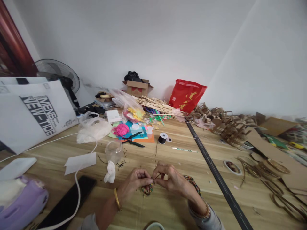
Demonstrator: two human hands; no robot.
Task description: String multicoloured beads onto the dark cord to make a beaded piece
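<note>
At the near middle of the table, my left hand [139, 179] and my right hand [169, 177] meet with fingertips pinched on a thin black cord [156, 155]. The cord runs back to a spool of black cord [162, 138]. Beneath my left fingers hangs a small loop of multicoloured beads [147, 190], partly hidden by the hand. Another strand of coloured beads [193, 183] shows beside my right wrist. A gold bangle [117, 198] circles my left wrist, and a beaded bracelet [206, 209] my right.
Black-handled pliers or cutters [133, 140] lie beyond a clear cup [114, 151], near scattered black cord bits [122, 164] and a crumpled white tissue [110, 172]. Pink yarn [121, 130] sits behind. A black strip [211, 166] crosses the table; small woven baskets [236, 132] crowd the right.
</note>
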